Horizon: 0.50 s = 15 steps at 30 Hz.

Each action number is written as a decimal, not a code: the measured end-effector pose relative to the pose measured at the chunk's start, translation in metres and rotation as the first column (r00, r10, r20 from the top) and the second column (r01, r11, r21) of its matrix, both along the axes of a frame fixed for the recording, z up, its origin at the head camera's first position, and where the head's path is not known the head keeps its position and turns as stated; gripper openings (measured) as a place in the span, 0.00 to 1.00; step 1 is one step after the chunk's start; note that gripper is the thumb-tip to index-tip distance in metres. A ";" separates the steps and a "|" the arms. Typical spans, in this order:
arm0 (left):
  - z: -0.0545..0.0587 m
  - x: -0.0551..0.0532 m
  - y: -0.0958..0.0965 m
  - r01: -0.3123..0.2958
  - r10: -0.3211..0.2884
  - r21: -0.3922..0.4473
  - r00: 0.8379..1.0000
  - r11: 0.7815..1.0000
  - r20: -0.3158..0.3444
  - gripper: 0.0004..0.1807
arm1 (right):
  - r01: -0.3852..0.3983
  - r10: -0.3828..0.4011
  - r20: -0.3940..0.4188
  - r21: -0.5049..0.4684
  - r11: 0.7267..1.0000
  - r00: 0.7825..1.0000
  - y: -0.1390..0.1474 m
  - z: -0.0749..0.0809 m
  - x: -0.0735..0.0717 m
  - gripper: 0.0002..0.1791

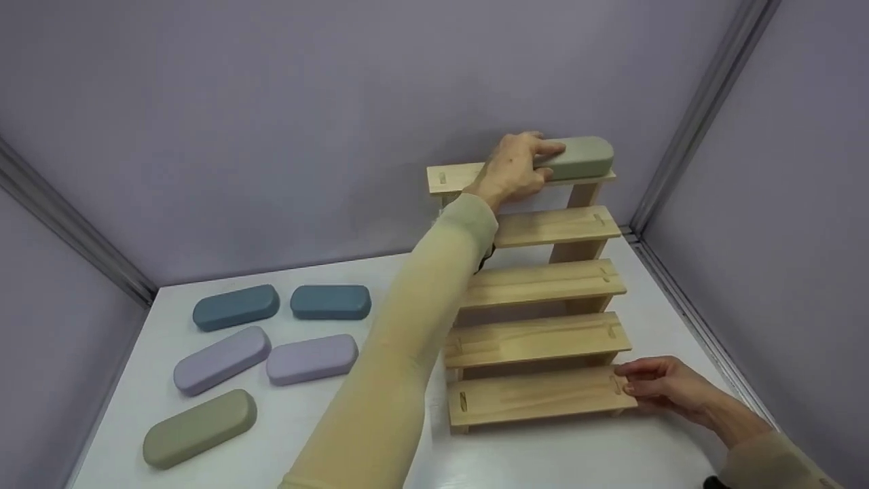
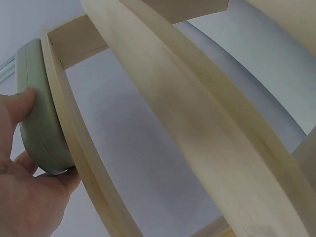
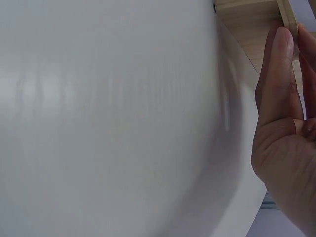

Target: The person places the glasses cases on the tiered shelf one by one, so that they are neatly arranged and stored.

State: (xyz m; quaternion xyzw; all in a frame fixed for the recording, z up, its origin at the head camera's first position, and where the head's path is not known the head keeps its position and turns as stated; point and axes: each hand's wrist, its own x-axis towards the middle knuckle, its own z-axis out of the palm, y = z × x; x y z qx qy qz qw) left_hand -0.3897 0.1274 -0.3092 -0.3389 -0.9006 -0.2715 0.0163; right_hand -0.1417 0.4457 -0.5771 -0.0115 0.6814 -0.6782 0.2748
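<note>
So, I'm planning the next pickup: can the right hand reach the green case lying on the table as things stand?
Probably not directly: the right hand pinches the right end of the lowest shelf, and the left forearm slants between that hand and the green case.

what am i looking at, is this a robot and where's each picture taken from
No robot here, just a person's two bare hands. The wide picture comes from a camera on the head, looking forward and down; the other two come from a camera on each wrist. The left hand holds a green case on the top tier of a five-tier wooden stand, while the right hand pinches the right end of the lowest tier. On the white table lie two blue cases, two purple cases and another green case.
</note>
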 end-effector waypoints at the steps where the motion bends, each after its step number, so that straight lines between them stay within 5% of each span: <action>1: 0.000 0.000 0.000 -0.005 0.005 -0.001 1.000 1.000 0.000 0.29 | -0.002 0.002 0.000 -0.004 1.000 1.000 -0.001 0.000 -0.001 0.21; 15: -0.003 0.007 -0.018 -0.064 0.064 -0.011 0.997 0.998 -0.036 0.33 | -0.042 0.042 0.015 -0.019 0.999 0.999 -0.009 0.005 -0.013 0.21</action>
